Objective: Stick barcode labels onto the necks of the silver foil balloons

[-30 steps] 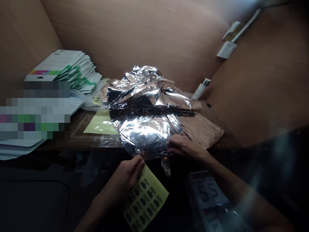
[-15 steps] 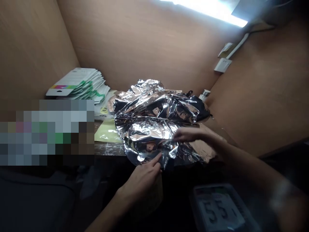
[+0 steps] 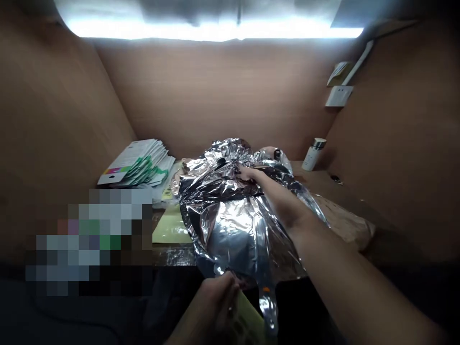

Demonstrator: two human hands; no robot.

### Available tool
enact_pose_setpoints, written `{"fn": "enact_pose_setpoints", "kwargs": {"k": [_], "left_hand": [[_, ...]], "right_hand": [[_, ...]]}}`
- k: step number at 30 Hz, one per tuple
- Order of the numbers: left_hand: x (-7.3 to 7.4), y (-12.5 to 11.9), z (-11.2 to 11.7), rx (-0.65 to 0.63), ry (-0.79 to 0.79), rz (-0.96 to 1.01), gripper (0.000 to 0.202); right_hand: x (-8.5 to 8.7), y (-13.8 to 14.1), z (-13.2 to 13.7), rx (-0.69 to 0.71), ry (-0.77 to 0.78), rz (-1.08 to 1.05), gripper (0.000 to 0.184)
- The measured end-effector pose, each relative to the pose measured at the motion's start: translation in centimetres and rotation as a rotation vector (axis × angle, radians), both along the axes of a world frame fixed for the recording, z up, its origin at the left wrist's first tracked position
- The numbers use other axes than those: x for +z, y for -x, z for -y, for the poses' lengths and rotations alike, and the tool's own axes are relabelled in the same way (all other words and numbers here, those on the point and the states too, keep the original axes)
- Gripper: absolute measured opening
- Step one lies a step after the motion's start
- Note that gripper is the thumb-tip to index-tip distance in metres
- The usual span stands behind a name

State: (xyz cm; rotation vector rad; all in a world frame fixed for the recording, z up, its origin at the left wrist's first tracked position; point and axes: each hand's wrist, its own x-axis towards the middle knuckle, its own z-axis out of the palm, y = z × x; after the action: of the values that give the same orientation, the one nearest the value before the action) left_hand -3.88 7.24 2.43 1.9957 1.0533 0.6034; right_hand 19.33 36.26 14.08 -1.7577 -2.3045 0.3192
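Note:
A crumpled silver foil balloon (image 3: 233,230), flat and shiny, covers the middle of the table. Its narrow tail (image 3: 268,311), with an orange mark, hangs over the front edge. My right hand (image 3: 247,173) reaches across to the bunched far part, its fingers closed on the foil and partly hidden in the folds. At the near edge, my left hand (image 3: 220,290) is curled closed against the balloon's rim. A yellow printed packet (image 3: 247,318) hangs from that hand; the grip on it is partly hidden.
At the back left lies a stack of white and green packets (image 3: 143,163), with a yellow sheet (image 3: 171,225) in front. A white bottle (image 3: 314,154) stands at the back right, near a small dark item (image 3: 337,179). Wooden panels (image 3: 215,91) enclose the table.
My right hand has moved farther away over the foil. The near part lies smoother, and the tail shows over the edge. My left hand has curled up. The camera view has shifted.

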Motion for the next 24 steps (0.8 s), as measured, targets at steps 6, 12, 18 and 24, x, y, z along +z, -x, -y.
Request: {"fn": "enact_pose_setpoints", "kwargs": {"k": [6,12,18,24], "left_hand": [[2.5,4.1,-0.9,0.536,0.047,0.165,0.046],[2.2,2.1,-2.6,0.666,0.01,0.311,0.038],[1.7,1.6,-0.2,0.295,0.391,0.705,0.057],[1.8,1.9,2.4,0.139,0.543,0.683,0.076]], "right_hand": [[1.6,-2.9,5.5,-0.094,-0.22,-0.073,0.034],[-3.8,-0.8,25.2,0.288,0.097,-0.606,0.076],[-9.5,0.6,31.9,0.032,0.347,-1.225,0.028],[-9.8,-0.1,33.0,-0.02,0.323,-1.25,0.027]]}}
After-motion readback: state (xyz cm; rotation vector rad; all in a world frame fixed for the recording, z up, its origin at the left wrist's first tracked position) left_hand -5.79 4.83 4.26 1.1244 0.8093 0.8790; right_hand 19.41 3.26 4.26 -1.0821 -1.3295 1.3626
